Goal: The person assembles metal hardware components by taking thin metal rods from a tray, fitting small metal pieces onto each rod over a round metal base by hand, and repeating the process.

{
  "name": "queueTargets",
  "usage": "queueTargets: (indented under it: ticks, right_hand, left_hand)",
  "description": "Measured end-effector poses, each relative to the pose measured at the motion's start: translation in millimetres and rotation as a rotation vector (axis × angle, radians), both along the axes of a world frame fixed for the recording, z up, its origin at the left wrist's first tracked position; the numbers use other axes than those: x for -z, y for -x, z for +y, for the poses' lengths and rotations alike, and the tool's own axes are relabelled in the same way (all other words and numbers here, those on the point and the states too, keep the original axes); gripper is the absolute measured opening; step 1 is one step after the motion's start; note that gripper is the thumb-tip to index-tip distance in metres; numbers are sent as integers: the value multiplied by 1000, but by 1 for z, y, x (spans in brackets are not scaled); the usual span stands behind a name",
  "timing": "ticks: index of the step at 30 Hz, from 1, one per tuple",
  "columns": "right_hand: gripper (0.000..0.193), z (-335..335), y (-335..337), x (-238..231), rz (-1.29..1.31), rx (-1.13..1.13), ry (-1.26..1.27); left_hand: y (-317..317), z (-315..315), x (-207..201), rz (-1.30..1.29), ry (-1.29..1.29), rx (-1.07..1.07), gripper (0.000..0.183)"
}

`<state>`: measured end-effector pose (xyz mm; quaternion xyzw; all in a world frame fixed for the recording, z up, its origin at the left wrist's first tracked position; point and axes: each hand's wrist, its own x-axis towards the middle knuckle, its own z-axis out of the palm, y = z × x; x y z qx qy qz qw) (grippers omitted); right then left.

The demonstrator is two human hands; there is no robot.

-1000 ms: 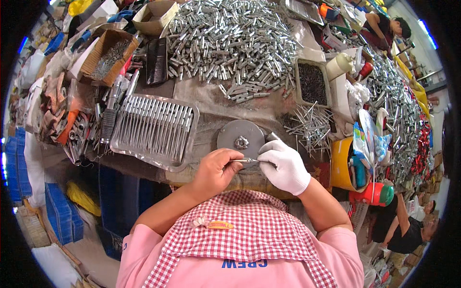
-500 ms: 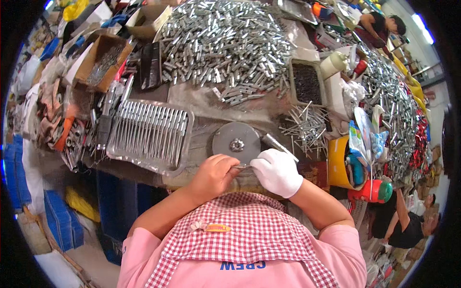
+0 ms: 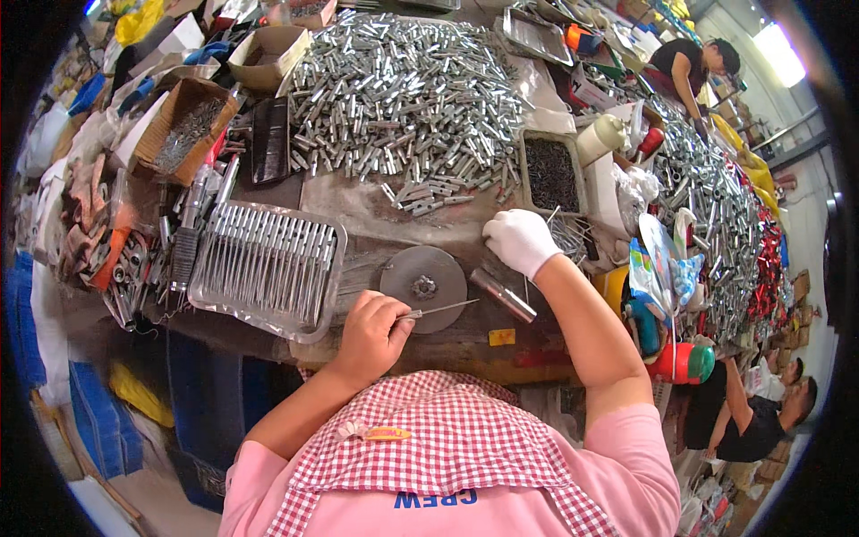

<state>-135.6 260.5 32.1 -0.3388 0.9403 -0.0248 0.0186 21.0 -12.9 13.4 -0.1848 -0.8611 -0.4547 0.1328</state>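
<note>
First, at ten o'clock from the bare left hand (image 3: 369, 336), a shallow silver metal tray (image 3: 311, 329) bears a row of slender metal pieces (image 3: 259, 259). That hand's grip is narrow, pinching a thin silver metal rod (image 3: 446, 308) pointing toward three o'clock, across a round grey disc (image 3: 423, 285). A shiny metal cylinder (image 3: 503, 295) lies at the disc's three o'clock; at two, the white-gloved right hand (image 3: 522, 240) is beside loose metal rods (image 3: 570, 234), its grip impossible to tell.

Worktable (image 3: 358, 204): disc (image 3: 402, 273) toward near edge, tray (image 3: 332, 285) left, tube (image 3: 503, 294) right.
Rods (image 3: 267, 261) in tray; parts pile (image 3: 403, 107) behind disc; bin (image 3: 579, 179) right of pile; loose rods (image 3: 570, 234) before bin, by right hand (image 3: 521, 240); thin rod (image 3: 447, 308) in left hand (image 3: 374, 331), disc's near side.
</note>
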Motion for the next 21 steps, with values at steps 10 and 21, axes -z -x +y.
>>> queueTargets:
  ticks: [10, 21]
  right_hand:
    - [9, -36, -57, -44, -264, 207, 714]
    - [15, -71, -136, 12, -127, 39, 791]
  left_hand:
    - [-8, 5, 11, 17, 87, -67, 17]
    - [-3, 11, 13, 48, 103, -49, 18]
